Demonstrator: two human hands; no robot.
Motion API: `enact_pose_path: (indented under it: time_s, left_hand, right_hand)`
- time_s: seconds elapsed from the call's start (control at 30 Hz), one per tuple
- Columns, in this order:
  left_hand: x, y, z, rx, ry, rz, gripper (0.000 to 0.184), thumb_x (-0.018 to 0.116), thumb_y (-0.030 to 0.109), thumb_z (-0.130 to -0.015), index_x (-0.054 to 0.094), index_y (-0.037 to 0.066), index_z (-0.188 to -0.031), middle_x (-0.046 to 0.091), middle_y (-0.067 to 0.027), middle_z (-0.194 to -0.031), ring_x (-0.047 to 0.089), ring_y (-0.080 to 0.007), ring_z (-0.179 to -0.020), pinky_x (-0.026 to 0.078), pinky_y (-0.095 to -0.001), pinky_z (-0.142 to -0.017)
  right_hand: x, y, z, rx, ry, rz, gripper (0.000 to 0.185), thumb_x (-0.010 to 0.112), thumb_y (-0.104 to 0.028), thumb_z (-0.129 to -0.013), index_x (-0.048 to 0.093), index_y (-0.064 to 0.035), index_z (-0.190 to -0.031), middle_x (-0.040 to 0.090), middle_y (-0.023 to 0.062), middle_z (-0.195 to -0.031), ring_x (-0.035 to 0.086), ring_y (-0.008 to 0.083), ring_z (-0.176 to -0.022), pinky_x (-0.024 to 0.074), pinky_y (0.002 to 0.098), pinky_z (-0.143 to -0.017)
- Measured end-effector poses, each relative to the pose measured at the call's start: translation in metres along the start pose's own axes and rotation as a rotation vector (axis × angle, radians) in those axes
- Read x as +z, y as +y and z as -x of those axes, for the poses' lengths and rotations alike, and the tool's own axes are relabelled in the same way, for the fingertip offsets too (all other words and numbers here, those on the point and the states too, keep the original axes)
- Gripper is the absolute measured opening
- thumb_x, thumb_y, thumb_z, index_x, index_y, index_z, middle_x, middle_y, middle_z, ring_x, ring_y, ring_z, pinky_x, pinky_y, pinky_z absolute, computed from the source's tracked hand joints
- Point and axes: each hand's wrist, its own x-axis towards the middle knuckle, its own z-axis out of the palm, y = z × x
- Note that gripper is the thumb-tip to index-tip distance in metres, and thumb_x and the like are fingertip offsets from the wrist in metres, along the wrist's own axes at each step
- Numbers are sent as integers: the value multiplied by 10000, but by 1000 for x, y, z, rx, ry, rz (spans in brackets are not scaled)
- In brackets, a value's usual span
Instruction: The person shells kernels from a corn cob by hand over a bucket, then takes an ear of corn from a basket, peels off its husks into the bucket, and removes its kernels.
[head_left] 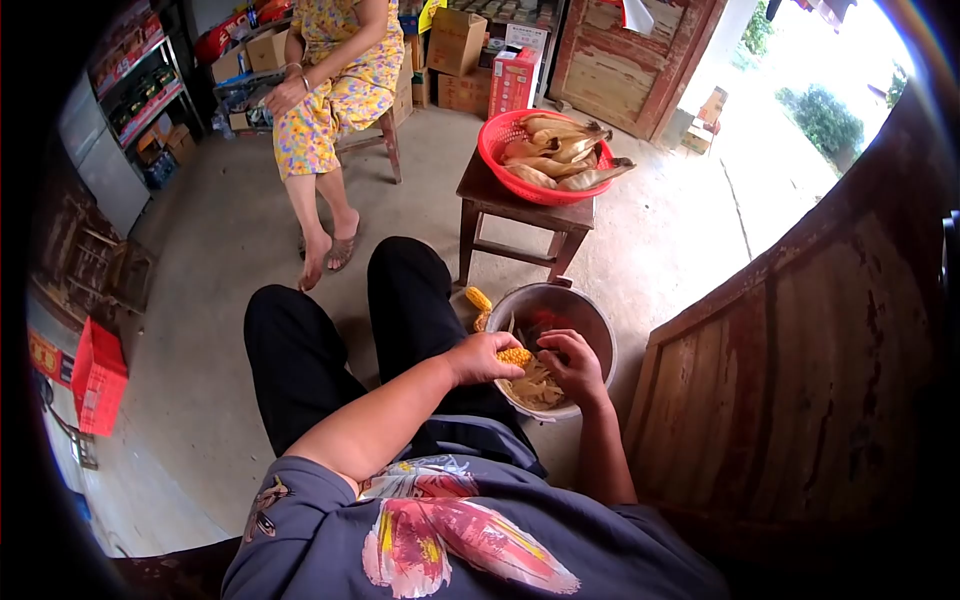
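My left hand [480, 358] is closed around a bare yellow corn cob [515, 357] above a metal bucket [601, 325]. To its right, my right hand [573, 364] is held over the bucket with curled fingers. Its fingertips point toward the cob, and anything pinched in them is too small to make out. Pale corn husks [537, 390] lie inside the bucket, along with something reddish partly hidden by my hands. Just beyond the bucket's left rim, another yellow corn cob [478, 298] lies on the floor, with more corn beside it.
A red basket [497, 172] of corn in dry husks [560, 150] stands on a wooden stool [470, 215]. A seated person [335, 90] is across from me. A wooden door panel [770, 370] rises at my right, and a red crate [98, 378] stands far left.
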Motion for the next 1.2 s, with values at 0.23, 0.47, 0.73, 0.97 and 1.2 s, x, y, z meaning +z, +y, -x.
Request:
enact_pose_path:
  time_s: [0.23, 0.47, 0.73, 0.97, 1.2]
  left_hand:
    - [0, 8, 5, 18, -36, -35, 444, 781, 273, -733, 641, 50, -1090, 684, -116, -988, 643, -188, -933, 484, -299, -869]
    - [-6, 14, 9, -3, -54, 5, 445, 781, 200, -792, 599, 23, -1158, 651, -66, -1046, 597, -127, -949, 472, -271, -874]
    - [-8, 7, 3, -80, -178, 479, 435, 709, 78, -849, 510, 12, -1231, 599, -53, -1098, 593, -118, -949, 492, -230, -819]
    - [-10, 16, 9, -103, -200, 532, 422, 704, 84, -853, 515, 31, -1227, 606, -35, -1040, 586, -89, -859, 486, -202, -718]
    - [-9, 14, 10, -89, -219, 505, 420, 722, 82, -837, 543, 37, -1214, 615, -14, -1015, 583, -75, -829, 478, -193, -689]
  right_hand:
    - [18, -26, -16, -245, -104, 94, 117, 707, -46, -736, 675, -38, -848, 648, 114, -1003, 593, 286, -1020, 482, 360, -881]
    - [15, 19, -6, -108, 155, 253, 32, 650, -45, -759, 620, -34, -752, 625, 124, -833, 591, 313, -842, 482, 395, -772]
    - [7, 33, 15, 385, 35, -361, 142, 654, -151, -892, 655, -9, -887, 616, 43, -785, 594, 141, -758, 481, 259, -723]
    - [2, -6, -1, 151, -82, -363, 76, 670, -55, -847, 665, -13, -910, 613, 48, -828, 596, 155, -807, 481, 268, -746]
    - [10, -3, -4, -61, -33, 15, 42, 663, -23, -806, 635, -9, -834, 608, 98, -796, 604, 232, -758, 486, 315, -698]
